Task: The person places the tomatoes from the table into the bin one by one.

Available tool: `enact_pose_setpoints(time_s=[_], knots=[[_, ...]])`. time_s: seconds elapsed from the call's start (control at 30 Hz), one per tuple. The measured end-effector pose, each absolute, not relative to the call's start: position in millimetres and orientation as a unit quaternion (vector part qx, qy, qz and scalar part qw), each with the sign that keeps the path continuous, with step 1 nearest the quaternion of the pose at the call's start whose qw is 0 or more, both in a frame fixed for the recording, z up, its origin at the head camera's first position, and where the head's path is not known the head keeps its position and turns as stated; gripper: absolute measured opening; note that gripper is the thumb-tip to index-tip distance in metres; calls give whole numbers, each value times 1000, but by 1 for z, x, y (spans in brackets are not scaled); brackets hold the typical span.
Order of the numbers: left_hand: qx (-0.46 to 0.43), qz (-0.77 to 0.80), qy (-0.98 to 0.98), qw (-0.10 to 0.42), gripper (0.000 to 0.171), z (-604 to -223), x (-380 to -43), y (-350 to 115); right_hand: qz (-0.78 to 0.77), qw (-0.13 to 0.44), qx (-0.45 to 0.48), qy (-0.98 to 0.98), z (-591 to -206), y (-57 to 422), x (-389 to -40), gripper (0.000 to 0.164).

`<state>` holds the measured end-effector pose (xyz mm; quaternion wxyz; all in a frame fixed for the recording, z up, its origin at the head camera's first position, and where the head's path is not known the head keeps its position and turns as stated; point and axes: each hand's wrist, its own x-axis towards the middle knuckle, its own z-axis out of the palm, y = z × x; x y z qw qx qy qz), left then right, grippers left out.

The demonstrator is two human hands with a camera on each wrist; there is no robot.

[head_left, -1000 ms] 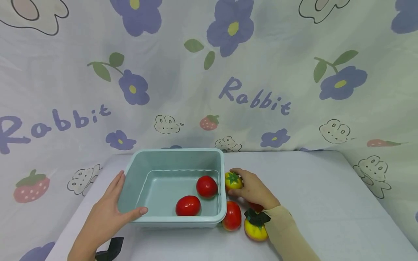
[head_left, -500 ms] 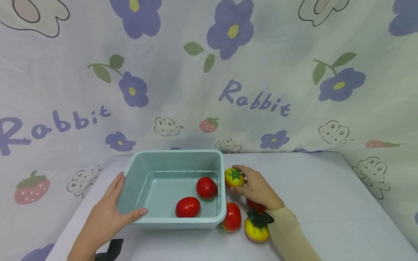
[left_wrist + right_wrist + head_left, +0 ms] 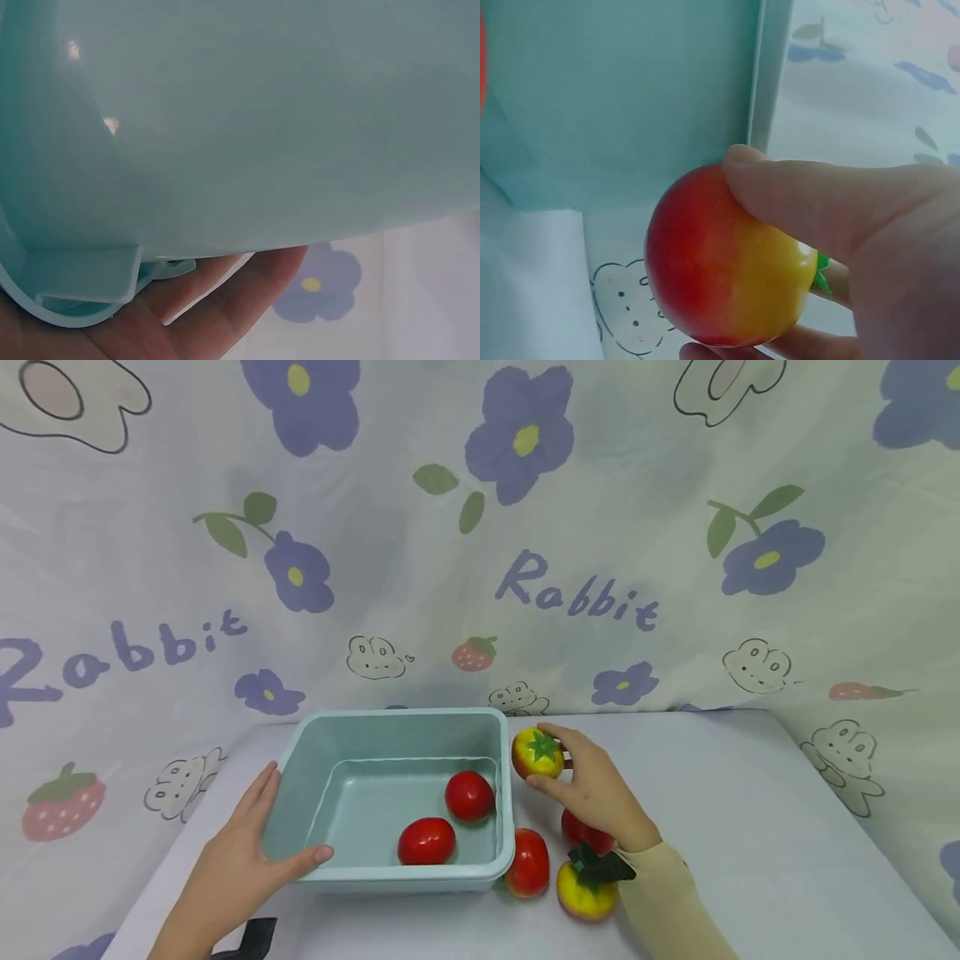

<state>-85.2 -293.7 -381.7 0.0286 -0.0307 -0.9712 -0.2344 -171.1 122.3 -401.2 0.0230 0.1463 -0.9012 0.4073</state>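
My right hand (image 3: 600, 789) holds a yellow and red toy tomato (image 3: 537, 753) with a green star-shaped top, just right of the pale blue-green plastic bin (image 3: 405, 878). In the right wrist view the thumb lies on the tomato (image 3: 720, 262), with fingers under and behind it. My left hand (image 3: 232, 868) rests at the bin's left front corner, its straight fingers along the outside and its thumb over the front rim. The left wrist view shows those fingers (image 3: 232, 300) beside the bin wall (image 3: 262, 135). Inside the bin lie two red tomatoes, one farther back (image 3: 469, 797) and one nearer (image 3: 427, 842).
Right of the bin lie a red tomato (image 3: 528, 863) close to its wall, another red one (image 3: 585, 833) partly under my right hand, and a yellow tomato (image 3: 587, 895) beside my wrist. A white cloth covers the table (image 3: 750, 827). A printed curtain (image 3: 420, 568) hangs behind.
The right hand has raised the yellow and red tomato and moved it slightly away from me, uncovering more of the red tomato beneath. The left hand keeps its place on the bin.
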Motion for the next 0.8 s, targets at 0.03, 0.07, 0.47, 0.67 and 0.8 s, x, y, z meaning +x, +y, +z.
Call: enact_pose_setpoints(time_s=[0.03, 0.07, 0.47, 0.67, 0.8], knots=[[-32, -235, -971, 31, 121, -381, -85, -294, 409, 27, 149, -900, -400, 122, -171, 75], [-33, -235, -971, 33, 121, -381, -85, -294, 411, 31, 151, -899, -399, 122, -170, 75], [-38, -241, -969, 39, 121, -379, -85, -293, 424, 88, 156, -888, -390, 120, -165, 74], [-42, -242, -968, 49, 121, -380, -84, -293, 428, 106, 158, -884, -386, 118, -162, 74], [-39, -243, -968, 44, 121, -380, -85, -293, 429, 124, 164, -880, -382, 117, -159, 74]])
